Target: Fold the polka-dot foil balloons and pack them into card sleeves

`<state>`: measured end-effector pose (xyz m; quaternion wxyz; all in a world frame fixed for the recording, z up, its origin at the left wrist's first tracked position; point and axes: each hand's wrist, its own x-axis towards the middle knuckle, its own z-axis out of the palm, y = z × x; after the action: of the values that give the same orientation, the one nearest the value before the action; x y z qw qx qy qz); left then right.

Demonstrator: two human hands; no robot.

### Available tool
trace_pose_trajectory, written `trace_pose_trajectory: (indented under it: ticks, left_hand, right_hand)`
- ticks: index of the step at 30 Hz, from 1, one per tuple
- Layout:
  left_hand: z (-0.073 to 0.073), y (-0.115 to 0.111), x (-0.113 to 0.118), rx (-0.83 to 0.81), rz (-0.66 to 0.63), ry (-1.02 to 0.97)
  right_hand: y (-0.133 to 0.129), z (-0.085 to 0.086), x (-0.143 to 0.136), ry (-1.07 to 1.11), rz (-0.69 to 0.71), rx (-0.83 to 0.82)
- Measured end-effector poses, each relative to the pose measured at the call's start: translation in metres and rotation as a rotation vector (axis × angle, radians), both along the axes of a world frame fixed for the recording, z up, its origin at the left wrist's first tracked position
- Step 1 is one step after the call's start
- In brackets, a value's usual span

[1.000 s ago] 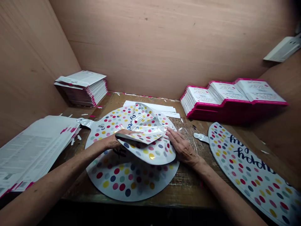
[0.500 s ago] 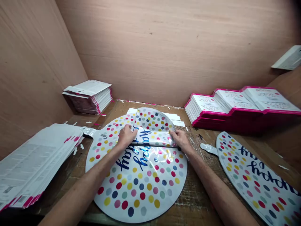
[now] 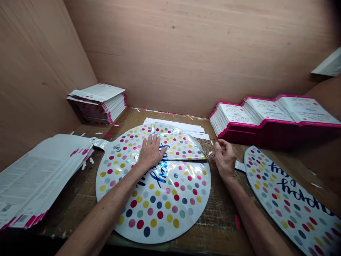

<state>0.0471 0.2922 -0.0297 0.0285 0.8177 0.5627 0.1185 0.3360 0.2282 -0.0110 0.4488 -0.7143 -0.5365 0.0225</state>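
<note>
A round, flat foil balloon (image 3: 170, 202), white with coloured dots and blue lettering, lies in front of me. Its surface has a crease running from the middle to the right edge, with the part above it folded over. My left hand (image 3: 151, 152) presses flat on it, fingers stretched out, over part of the lettering. Just off the balloon's right edge is my right hand (image 3: 226, 160), its fingers curled in and touching no balloon; nothing shows in them. Farther right lies another dotted balloon (image 3: 282, 199) with dark lettering, its tail partly behind my right hand.
White strips (image 3: 176, 124) lie beyond the balloon. At the back left stands a stack of printed cards (image 3: 102, 103); more white-and-pink card sleeves (image 3: 37, 177) spread at the near left. Pink-edged packs (image 3: 269, 113) line the back right. Wooden panels (image 3: 170, 53) enclose the cardboard-covered surface.
The raised flap of the balloon now lies flatter. My left hand has opened out onto it, and my right hand has let go of its edge and moved right.
</note>
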Motion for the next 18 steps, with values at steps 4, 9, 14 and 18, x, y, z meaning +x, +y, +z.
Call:
trace_pose_trajectory:
  ticks: [4,9,14,18]
  left_hand:
    - [0.000,0.000,0.000,-0.006,0.004,0.013]
    - [-0.003,0.002,0.002,0.008,0.013,0.025]
    - [-0.001,0.000,0.001,-0.004,0.012,0.000]
    - [0.002,0.004,-0.002,-0.121,0.053,-0.115]
  right_hand:
    - [-0.020,-0.011,-0.001,-0.162,0.319,0.000]
    - [-0.024,-0.012,0.012,-0.277,0.121,0.007]
    - [-0.009,0.013,-0.029,-0.786,0.727,-0.013]
    - [0.016,0.018,-0.062,-0.956,0.649,-0.370]
